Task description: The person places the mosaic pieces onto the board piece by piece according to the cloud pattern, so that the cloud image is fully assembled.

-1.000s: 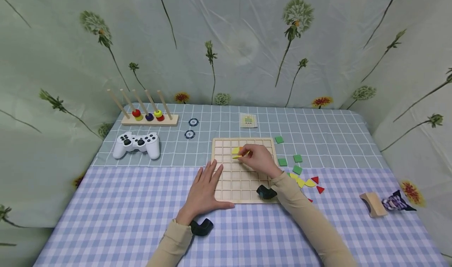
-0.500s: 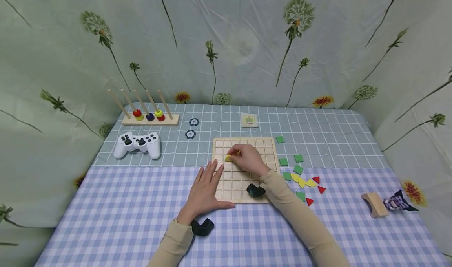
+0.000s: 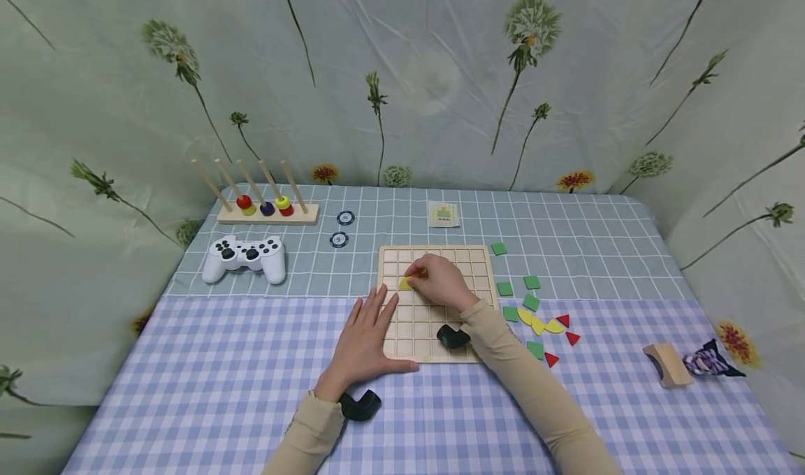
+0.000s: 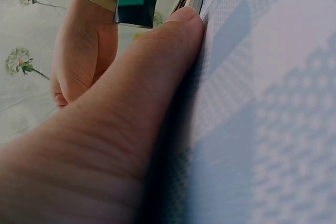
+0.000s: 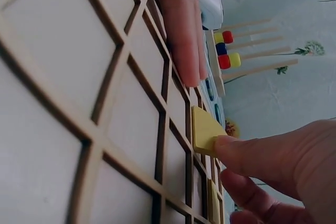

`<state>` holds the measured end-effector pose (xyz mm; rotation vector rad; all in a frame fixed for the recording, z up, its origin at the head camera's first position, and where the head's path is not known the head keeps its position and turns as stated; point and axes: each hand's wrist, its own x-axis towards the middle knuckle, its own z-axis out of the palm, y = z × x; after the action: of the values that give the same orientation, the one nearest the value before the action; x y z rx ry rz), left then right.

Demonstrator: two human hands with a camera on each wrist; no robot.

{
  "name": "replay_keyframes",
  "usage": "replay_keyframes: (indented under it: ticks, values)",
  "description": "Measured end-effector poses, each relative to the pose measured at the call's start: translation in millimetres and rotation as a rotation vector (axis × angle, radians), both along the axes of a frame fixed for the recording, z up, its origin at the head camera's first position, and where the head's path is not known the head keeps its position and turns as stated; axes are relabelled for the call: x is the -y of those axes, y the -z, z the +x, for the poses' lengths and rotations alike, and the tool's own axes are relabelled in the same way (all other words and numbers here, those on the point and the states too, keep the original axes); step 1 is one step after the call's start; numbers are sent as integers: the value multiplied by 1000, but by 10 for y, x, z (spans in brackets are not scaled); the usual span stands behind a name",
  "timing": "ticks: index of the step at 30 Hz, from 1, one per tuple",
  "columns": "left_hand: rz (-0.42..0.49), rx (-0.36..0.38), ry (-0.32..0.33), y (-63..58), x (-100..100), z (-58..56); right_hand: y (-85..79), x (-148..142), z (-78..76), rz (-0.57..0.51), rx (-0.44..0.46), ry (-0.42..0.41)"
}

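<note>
A wooden grid board (image 3: 405, 332) lies in the middle of the table in the head view. My right hand (image 3: 443, 283) reaches over its upper left part and pinches a yellow quarter-circle tile (image 5: 203, 129) between thumb and fingers, with the tile's edge right at the grid ribs. Another yellow tile (image 5: 214, 203) sits in the grid beyond it, mostly hidden from the head view by my hand. My left hand (image 3: 365, 346) rests with spread, straight fingers at the board's lower left corner, the thumb (image 4: 157, 56) along its front edge.
Right of the board lie loose green squares (image 3: 531, 302), yellow quarter-circles (image 3: 554, 326) and red triangles (image 3: 551, 359). A pattern card (image 3: 444, 214), two round chips (image 3: 339, 239), a white game controller (image 3: 244, 257) and a peg stand (image 3: 270, 216) stand behind. A wooden arch block (image 3: 668, 364) lies far right.
My right hand has moved left across the board, carrying the yellow tile one or two cells over, and has stayed there for the last half second. My left hand has not moved.
</note>
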<state>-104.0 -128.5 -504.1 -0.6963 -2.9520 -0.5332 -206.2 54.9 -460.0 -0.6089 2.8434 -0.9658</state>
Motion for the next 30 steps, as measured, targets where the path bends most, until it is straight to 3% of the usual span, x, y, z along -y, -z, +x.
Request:
replay_keyframes:
  ticks: [13,22,30]
  values:
    - [8,-13,5,22,0,-6,8,-11,-15,94,-91,11]
    - [-7,-11,2,32,9,-13,10,-136,-3,8,-58,17]
    - [-12,18,-14,7,0,5,28,-600,-1,-64,-86,123]
